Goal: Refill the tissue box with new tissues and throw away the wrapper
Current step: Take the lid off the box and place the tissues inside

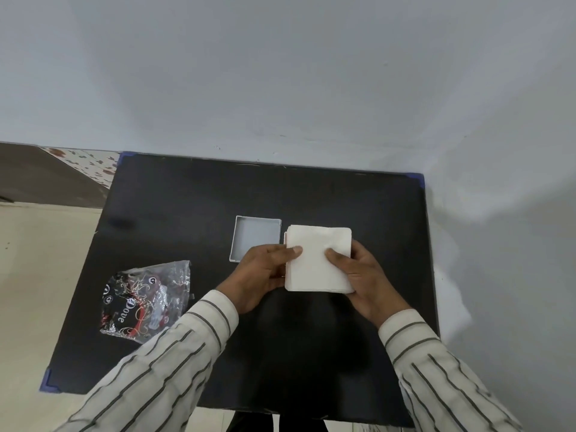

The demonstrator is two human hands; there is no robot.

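Observation:
A stack of white tissues point(314, 260) is held above the black table between both hands. My left hand point(260, 275) grips its left edge with the thumb on top. My right hand point(364, 275) grips its right edge the same way. A shallow grey tissue box part point(254, 236), open and empty, lies flat on the table just left of the stack, its near corner hidden by my left hand. A thin white edge shows beside the stack's left side; what it belongs to is unclear. The crumpled printed plastic wrapper point(145, 302) lies on the table's left.
The black table point(187, 194) has blue corner guards and stands against a pale wall behind and to the right. Beige floor lies off its left edge. My striped sleeves cover the table's near part.

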